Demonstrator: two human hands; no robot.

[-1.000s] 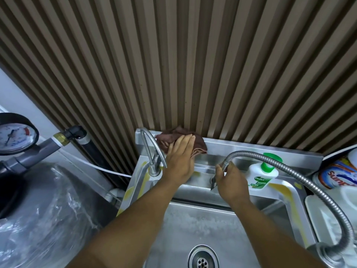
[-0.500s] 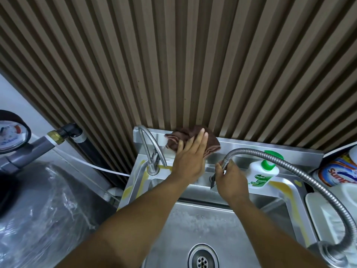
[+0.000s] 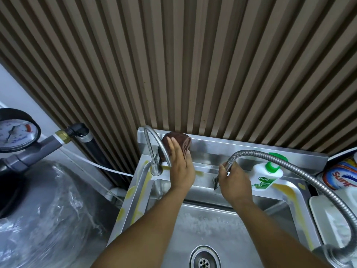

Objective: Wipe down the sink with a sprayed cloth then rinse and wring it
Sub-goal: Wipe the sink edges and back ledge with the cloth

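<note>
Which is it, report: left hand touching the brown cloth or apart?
Touching. Head view: the left hand presses flat on the brown cloth.

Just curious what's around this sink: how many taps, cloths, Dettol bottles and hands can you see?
Taps: 2, a gooseneck tap and a flexible hose tap
Brown cloth: 1
Dettol bottle: 1
Hands: 2, left hand and right hand
Total: 6
</note>
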